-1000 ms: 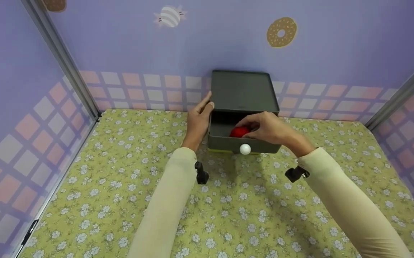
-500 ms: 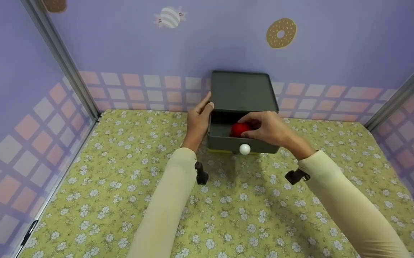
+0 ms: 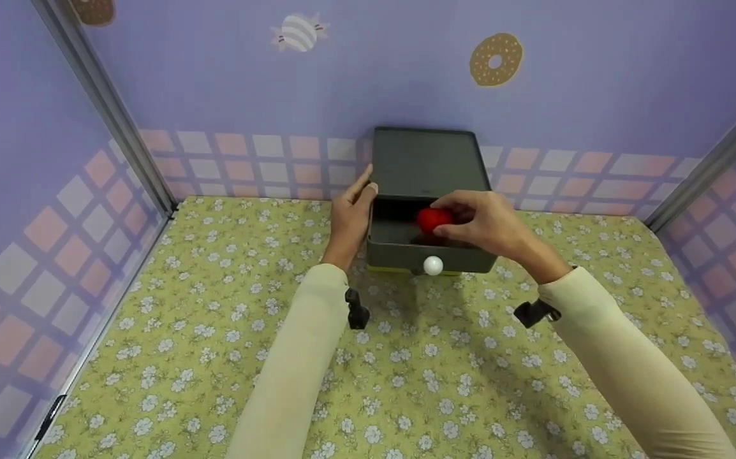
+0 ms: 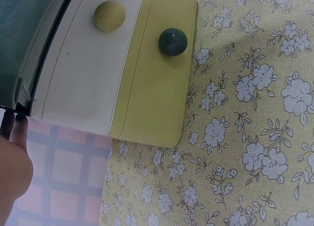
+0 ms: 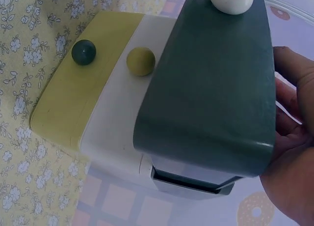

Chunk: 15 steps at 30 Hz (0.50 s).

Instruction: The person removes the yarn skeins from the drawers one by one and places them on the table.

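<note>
A small chest of drawers stands against the back wall, its dark green top drawer (image 3: 400,252) pulled out. In the head view my right hand (image 3: 492,223) pinches a red ball (image 3: 433,220) between thumb and fingers, over the inside of that drawer. The right wrist view shows the same hand (image 5: 294,113) behind the drawer front, with the ball hidden. My left hand (image 3: 350,217) rests against the chest's left side, fingers fairly straight, thumb near the top's front corner. In the left wrist view its fingertips touch the edge by the green drawer.
Below the open drawer are a white drawer (image 4: 88,59) with a yellow knob (image 4: 109,15) and a yellow drawer (image 4: 152,78) with a dark green knob (image 4: 172,42). A white knob (image 3: 433,266) sticks out in front. Flowered cloth (image 3: 215,357) covers the table.
The red ball, held by my right hand, has risen from the drawer floor and shifted slightly right. The left hand stays on the chest.
</note>
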Tool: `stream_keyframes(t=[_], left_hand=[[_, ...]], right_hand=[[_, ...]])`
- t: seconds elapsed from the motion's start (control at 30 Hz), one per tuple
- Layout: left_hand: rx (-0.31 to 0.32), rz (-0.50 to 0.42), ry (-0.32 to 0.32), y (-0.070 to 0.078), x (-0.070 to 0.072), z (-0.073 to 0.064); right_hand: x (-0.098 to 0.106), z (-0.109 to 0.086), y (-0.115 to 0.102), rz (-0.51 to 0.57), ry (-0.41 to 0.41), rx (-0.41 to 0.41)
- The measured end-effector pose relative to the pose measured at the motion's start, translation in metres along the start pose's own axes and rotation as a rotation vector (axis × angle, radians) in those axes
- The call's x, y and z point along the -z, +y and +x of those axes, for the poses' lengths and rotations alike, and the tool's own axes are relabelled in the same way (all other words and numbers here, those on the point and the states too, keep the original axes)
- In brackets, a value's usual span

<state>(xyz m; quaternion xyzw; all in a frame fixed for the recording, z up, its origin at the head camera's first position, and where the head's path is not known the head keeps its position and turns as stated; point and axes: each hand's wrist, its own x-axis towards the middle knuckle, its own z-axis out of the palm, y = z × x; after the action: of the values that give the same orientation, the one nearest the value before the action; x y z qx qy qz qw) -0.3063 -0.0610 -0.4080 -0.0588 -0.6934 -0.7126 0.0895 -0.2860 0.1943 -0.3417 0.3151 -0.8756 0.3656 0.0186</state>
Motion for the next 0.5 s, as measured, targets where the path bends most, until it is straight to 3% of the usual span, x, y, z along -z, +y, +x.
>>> stream_keyframes(t=[0.5], left_hand=[[-0.011, -0.007, 0.002, 0.000, -0.001, -0.001]], right_hand=[[0.020, -0.008, -0.005, -0.007, 0.044, -0.046]])
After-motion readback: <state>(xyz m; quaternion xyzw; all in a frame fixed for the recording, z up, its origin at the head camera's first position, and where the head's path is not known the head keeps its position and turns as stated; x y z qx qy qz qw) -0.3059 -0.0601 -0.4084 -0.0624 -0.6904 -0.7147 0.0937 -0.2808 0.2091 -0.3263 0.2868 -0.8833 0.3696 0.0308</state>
